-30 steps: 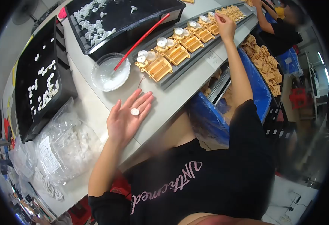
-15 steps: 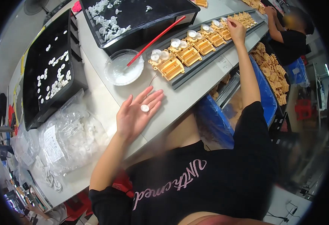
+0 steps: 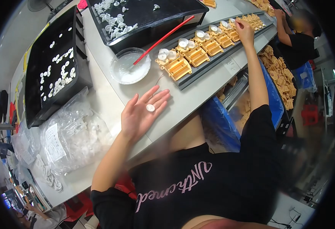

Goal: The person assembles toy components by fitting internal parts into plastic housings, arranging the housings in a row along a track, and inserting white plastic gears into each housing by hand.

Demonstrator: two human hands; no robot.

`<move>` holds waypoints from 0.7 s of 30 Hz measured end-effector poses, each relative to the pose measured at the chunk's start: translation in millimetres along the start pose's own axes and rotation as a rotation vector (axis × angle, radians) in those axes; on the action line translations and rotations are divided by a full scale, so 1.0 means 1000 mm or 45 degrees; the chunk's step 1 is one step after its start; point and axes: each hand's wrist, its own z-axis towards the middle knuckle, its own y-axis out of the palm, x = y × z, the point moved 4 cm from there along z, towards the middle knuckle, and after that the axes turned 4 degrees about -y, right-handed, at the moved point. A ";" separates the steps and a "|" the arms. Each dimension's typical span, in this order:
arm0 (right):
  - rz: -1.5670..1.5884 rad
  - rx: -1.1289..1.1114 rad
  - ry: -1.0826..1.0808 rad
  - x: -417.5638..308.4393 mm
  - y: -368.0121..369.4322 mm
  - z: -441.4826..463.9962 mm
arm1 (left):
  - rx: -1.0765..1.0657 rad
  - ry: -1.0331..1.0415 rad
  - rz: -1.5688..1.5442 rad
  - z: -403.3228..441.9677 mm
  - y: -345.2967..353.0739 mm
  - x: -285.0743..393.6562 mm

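Observation:
My left hand [image 3: 141, 114] is held palm up over the near side of the table, fingers stretched out. One small white plastic gear [image 3: 150, 108] lies loose on it. My right hand [image 3: 245, 32] reaches far along the row of yellow plastic housings [image 3: 196, 56], its fingertips pinched together over one of them. A white gear [image 3: 232, 20] shows right beside those fingertips; what is between them is too small to tell. Nearer housings each carry white gears [image 3: 183, 42] at their far end. The housings sit on a long dark grey rail [image 3: 209, 61].
A bowl of whitish grease [image 3: 126, 76] holds a red stick [image 3: 163, 40]. Black trays of white parts [image 3: 148, 40] and small gears [image 3: 84, 72] stand behind and left. A plastic bag [image 3: 75, 133] lies at left. Blue-lined bins [image 3: 268, 87] hold yellow housings. Another person [image 3: 295, 42] sits far right.
The whole view has shifted slightly. My right hand stays pinched at the same part of the row, and the gear still rests on my left hand.

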 end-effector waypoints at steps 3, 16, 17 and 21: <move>-0.010 0.006 0.003 0.003 0.001 0.000 | -0.006 0.001 0.004 0.000 0.000 0.000; -0.028 -0.025 -0.056 0.007 0.005 0.003 | -0.004 0.003 0.019 0.000 0.001 0.000; -0.041 -0.038 -0.068 0.006 0.004 0.003 | -0.006 0.003 0.022 0.000 0.001 0.000; -0.027 -0.022 -0.062 0.004 0.002 0.003 | -0.013 -0.001 0.014 0.000 0.001 0.000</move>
